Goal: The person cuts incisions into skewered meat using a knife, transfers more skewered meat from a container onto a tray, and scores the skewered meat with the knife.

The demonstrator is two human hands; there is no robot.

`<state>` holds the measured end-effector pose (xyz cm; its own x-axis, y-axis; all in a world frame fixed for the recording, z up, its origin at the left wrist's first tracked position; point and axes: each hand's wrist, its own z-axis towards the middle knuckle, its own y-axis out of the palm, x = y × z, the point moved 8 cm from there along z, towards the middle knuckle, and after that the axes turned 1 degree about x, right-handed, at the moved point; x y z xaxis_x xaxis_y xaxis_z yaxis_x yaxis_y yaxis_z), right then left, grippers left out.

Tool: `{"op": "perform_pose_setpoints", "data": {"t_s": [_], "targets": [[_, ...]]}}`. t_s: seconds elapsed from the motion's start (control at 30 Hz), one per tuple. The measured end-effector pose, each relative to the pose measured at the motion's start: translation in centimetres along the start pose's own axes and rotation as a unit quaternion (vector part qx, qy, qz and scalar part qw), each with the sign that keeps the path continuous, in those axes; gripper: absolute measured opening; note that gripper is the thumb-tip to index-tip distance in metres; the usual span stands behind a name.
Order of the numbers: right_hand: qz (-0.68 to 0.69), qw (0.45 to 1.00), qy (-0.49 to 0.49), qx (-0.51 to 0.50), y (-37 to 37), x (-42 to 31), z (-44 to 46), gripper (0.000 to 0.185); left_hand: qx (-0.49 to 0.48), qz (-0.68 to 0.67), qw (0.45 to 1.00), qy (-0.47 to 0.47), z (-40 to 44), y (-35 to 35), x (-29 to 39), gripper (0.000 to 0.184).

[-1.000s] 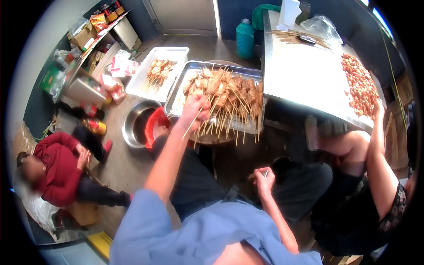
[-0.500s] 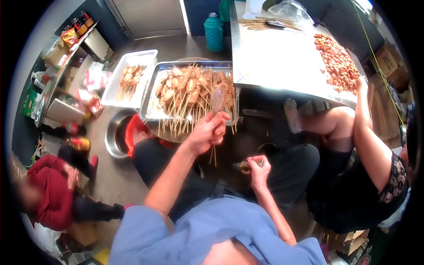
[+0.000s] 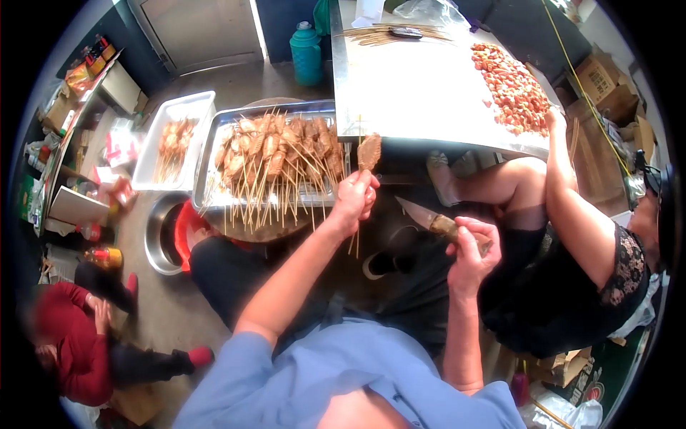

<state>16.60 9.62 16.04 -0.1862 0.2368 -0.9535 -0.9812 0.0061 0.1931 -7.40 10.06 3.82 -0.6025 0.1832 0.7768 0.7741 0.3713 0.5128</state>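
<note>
In the head view, my left hand (image 3: 355,199) is closed round the sticks of a chicken wing skewer (image 3: 369,152). The browned, scored meat stands upright above my fist, and two stick ends poke out below it. My right hand (image 3: 473,250) grips a knife (image 3: 418,213) by its brownish handle. The blade points up and left toward the skewer, with a gap between them. Left of my left hand, a metal tray (image 3: 201,184) holds a heap of similar skewers (image 3: 275,146), their sticks pointing toward me.
A white bin (image 3: 146,161) with more skewers stands left of the tray. A metal bowl (image 3: 151,236) and red basin (image 3: 184,232) sit below. On the metal table (image 3: 407,86) lie loose sticks (image 3: 371,33) and reddish meat pieces (image 3: 511,89), touched by another person's hand (image 3: 554,120). Someone in red (image 3: 75,343) sits left.
My right hand has risen and moved right, bringing the knife blade into plain sight. The skewer in my left hand now shows a browner face. The whole view has shifted rightward.
</note>
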Motion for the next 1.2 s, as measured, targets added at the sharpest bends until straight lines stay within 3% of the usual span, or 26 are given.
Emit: {"op": "perform_pose_setpoints", "data": {"t_s": [0.43, 1.2], "targets": [[0.046, 0.993, -0.091, -0.062, 4.5, -5.9, 1.3, 0.012, 0.033, -0.034, 0.999, 0.018, 0.5, 0.3, -2.8, 0.022], [-0.013, 0.988, -0.121, -0.097, 8.0, -5.3, 1.9, 0.013, 0.048, -0.014, 0.998, 0.025, 0.0, 0.4, -2.5, 0.022]]}}
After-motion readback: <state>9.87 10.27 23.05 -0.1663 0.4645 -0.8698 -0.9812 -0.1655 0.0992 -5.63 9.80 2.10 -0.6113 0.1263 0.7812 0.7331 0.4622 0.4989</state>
